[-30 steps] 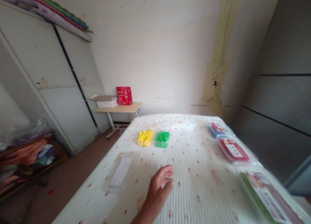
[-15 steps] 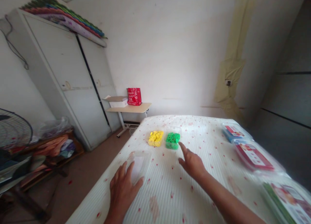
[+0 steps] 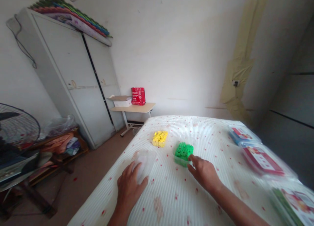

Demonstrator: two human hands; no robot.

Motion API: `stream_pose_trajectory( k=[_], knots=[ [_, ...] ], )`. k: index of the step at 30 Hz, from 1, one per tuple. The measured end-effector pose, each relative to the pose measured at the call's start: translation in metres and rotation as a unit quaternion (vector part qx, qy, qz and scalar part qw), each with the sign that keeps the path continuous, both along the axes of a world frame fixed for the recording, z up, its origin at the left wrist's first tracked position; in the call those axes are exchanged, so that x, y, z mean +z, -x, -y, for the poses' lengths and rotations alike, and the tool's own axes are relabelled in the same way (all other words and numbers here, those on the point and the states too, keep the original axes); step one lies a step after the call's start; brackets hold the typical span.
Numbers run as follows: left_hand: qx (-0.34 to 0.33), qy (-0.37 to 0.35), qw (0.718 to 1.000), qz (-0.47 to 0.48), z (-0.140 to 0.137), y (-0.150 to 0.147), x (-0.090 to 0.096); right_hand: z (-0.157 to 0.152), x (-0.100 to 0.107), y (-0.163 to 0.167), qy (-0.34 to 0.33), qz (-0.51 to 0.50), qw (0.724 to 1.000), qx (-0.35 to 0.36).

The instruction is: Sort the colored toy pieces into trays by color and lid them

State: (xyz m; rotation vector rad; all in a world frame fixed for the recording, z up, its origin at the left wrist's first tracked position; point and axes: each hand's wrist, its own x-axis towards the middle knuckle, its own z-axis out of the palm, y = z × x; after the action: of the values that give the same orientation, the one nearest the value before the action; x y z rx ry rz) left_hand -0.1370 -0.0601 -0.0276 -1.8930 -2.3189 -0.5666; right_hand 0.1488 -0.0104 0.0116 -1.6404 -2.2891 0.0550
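Observation:
A clear plastic box of green pieces (image 3: 183, 151) sits near the table's middle. At its right front corner, my right hand (image 3: 203, 172) is closed, thumb and fingertips pinching the rim. My left hand (image 3: 131, 186) rests with fingers apart at the near end of a clear plastic lid or shallow tray (image 3: 145, 160) lying on the cloth. Whether those fingertips press on it I cannot tell. Farther back and left of the green box stands a clear box of yellow pieces (image 3: 160, 138), touched by neither hand.
A white ribbed cloth with red spots (image 3: 171, 200) covers the table. Along its right edge lie several packed plastic boxes, a blue one (image 3: 241, 133), a red one (image 3: 263, 160) and a green one (image 3: 289, 203). A fan (image 3: 18, 128) stands at the left.
The green box has come nearer to me, its rim now pinched by my right hand, which was reaching with a stretched finger before. My left hand stays by the clear plastic piece.

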Motion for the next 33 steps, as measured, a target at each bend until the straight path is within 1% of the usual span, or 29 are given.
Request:
stream_pose_trajectory(
  k=[3,5,7,9,11,12,13,14,15,16,17,18,19,20,21,22,23,24,26,27,28,29,30,31,32,33],
  knots=[
    [0.02,-0.031,0.999,-0.006,0.002,-0.003,0.003,0.036,-0.004,-0.013,0.011,-0.022,0.999,0.038],
    [0.037,-0.057,0.998,-0.019,0.003,-0.006,0.008,0.055,-0.007,-0.023,0.023,-0.06,0.996,0.057],
    [0.05,-0.089,0.994,-0.025,0.005,-0.009,0.014,0.066,-0.01,-0.031,0.029,-0.113,0.992,0.057],
    [0.048,-0.13,0.99,-0.012,0.008,-0.012,0.02,0.069,-0.01,-0.037,0.023,-0.159,0.986,0.042],
    [0.026,-0.178,0.983,0.033,0.011,-0.014,0.027,0.065,-0.007,-0.04,0.008,-0.186,0.982,0.023],
    [0.001,-0.199,0.977,0.072,0.012,-0.016,0.031,0.062,-0.005,-0.04,-0.002,-0.195,0.981,0.015],
    [-0.03,-0.217,0.967,0.127,0.013,-0.019,0.035,0.058,-0.002,-0.039,-0.013,-0.203,0.979,0.01],
    [-0.067,-0.228,0.951,0.2,0.015,-0.023,0.039,0.054,0.002,-0.038,-0.025,-0.214,0.976,0.01],
    [-0.104,-0.229,0.924,0.29,0.016,-0.029,0.043,0.049,0.006,-0.036,-0.036,-0.228,0.973,0.012],
    [-0.137,-0.22,0.883,0.392,0.017,-0.036,0.047,0.045,0.011,-0.034,-0.045,-0.244,0.969,0.017],
    [-0.16,-0.197,0.827,0.501,0.018,-0.044,0.051,0.04,0.016,-0.031,-0.052,-0.264,0.963,0.019],
    [-0.174,-0.164,0.758,0.607,0.018,-0.053,0.055,0.035,0.02,-0.027,-0.054,-0.288,0.956,0.019],
    [-0.182,-0.125,0.686,0.694,0.019,-0.062,0.059,0.03,0.025,-0.023,-0.051,-0.315,0.948,0.018],
    [-0.194,-0.082,0.618,0.757,0.019,-0.071,0.062,0.025,0.03,-0.019,-0.042,-0.344,0.938,0.018],
    [-0.204,-0.048,0.561,0.801,0.019,-0.079,0.064,0.021,0.034,-0.014,-0.03,-0.377,0.926,0.022],
    [-0.212,-0.02,0.518,0.828,0.018,-0.087,0.065,0.018,0.038,-0.009,-0.014,-0.41,0.911,0.032],
    [-0.219,0.007,0.489,0.844,0.018,-0.093,0.065,0.015,0.041,-0.003,0.003,-0.443,0.895,0.046],
    [-0.224,0.029,0.47,0.853,0.017,-0.099,0.064,0.013,0.044,0.002,0.02,-0.472,0.879,0.062],
    [-0.228,0.072,0.447,0.862,0.015,-0.107,0.058,0.009,0.047,0.01,0.036,-0.513,0.854,0.081],
    [-0.227,0.089,0.436,0.867,0.013,-0.109,0.055,0.007,0.047,0.013,0.033,-0.526,0.846,0.078],
    [-0.222,0.102,0.429,0.87,0.01,-0.111,0.053,0.005,0.047,0.014,0.024,-0.537,0.841,0.065],
    [-0.213,0.108,0.431,0.87,0.008,-0.112,0.051,0.003,0.046,0.014,0.01,-0.545,0.837,0.046],
    [-0.203,0.103,0.446,0.866,0.004,-0.111,0.051,0.0,0.045,0.013,-0.005,-0.551,0.834,0.026],
    [-0.193,0.085,0.476,0.854,0.0,-0.11,0.051,-0.003,0.042,0.01,-0.019,-0.552,0.834,0.006],
    [-0.184,0.058,0.521,0.832,-0.004,-0.109,0.052,-0.007,0.04,0.006,-0.03,-0.548,0.836,-0.011],
    [-0.177,0.025,0.573,0.8,-0.01,-0.107,0.052,-0.01,0.036,0.002,-0.039,-0.538,0.842,-0.023]
  ],
)
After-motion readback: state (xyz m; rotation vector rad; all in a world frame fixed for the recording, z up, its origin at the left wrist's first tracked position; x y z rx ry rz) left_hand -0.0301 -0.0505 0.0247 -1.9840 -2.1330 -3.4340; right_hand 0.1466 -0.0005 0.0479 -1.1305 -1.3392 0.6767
